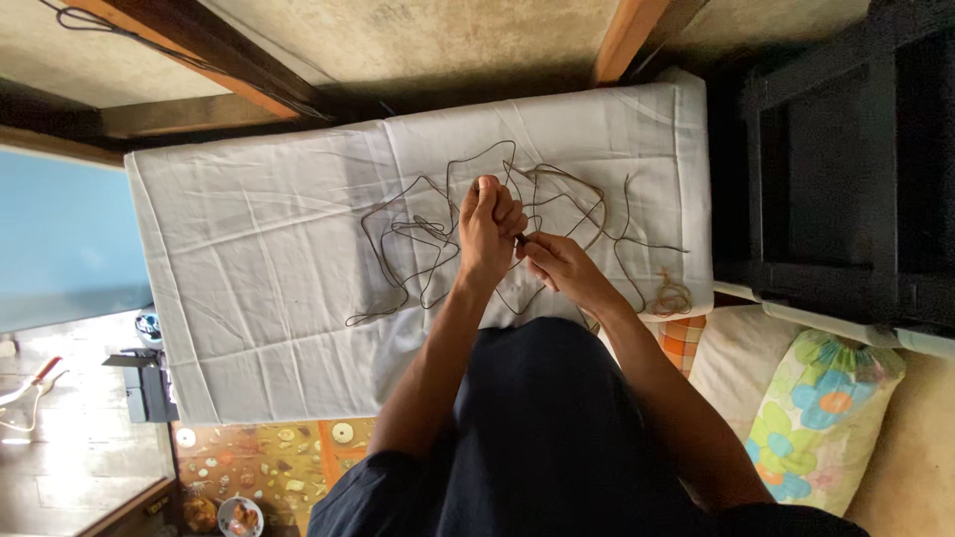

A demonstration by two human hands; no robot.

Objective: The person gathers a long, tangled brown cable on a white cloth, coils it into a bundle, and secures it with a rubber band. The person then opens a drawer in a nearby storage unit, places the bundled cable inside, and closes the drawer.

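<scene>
A long brown cord (418, 234) lies in loose tangled loops on a white sheet (259, 259) that covers a low table. My left hand (487, 229) is closed around a stretch of the cord near the middle of the tangle. Just to its right, my right hand (557, 267) pinches the same cord, and the two hands touch. A small coiled end of cord (671, 296) rests near the sheet's right edge.
A dark wooden frame (846, 169) stands to the right. A floral pillow (821, 418) and an orange checked cloth (681, 338) lie at the lower right. A patterned mat (269, 467) with small dishes sits at the lower left.
</scene>
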